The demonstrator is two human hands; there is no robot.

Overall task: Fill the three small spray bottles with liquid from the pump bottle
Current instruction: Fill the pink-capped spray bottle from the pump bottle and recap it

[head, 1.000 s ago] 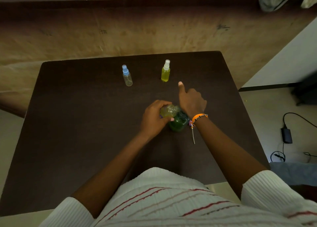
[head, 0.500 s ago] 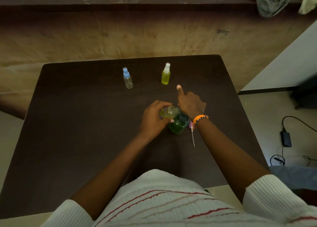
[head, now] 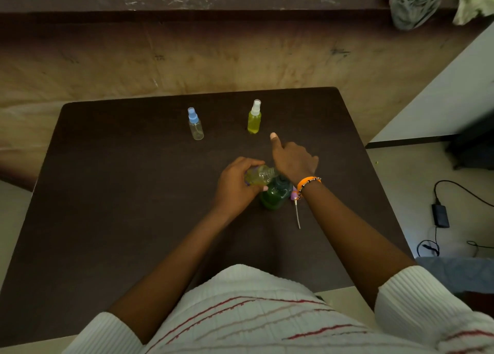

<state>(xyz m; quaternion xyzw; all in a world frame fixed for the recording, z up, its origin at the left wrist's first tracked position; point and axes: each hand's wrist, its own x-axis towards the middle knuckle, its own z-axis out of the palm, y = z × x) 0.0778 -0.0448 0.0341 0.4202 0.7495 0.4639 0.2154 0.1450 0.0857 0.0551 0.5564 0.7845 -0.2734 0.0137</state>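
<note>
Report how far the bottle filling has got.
Done: the white-capped bottle stands yellow-green. In hand: the left hand tilts an uncapped bottle at the green pump bottle, the right hand on top. Left: the blue-capped bottle looks clear.

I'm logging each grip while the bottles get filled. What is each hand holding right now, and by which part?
Left hand grips the uncapped small spray bottle by its body. Right hand rests atop the green pump bottle; its grip is hidden.

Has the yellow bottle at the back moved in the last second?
No. The yellow bottle keeps its spot beside the blue-capped bottle on the table; only the camera shifted.
</note>
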